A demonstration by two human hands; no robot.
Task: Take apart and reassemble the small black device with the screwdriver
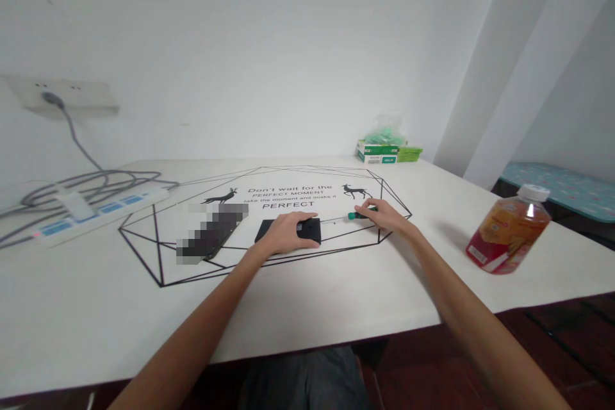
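Note:
My left hand is closed over a flat black rectangular case on the white table, thumb and fingers gripping its right part. What the case is, I cannot make out. Off to its right, my right hand pinches the green handle of a screwdriver. The thin metal shaft points left, its tip at or close to the right edge of the case. A tiny dark speck lies on the table just below the shaft.
A dark, partly blurred-out phone-like object lies left of my left hand. Further left are a white power strip and a coiled grey cable. Small green-and-white boxes stand at the back right. A drink bottle stands at right.

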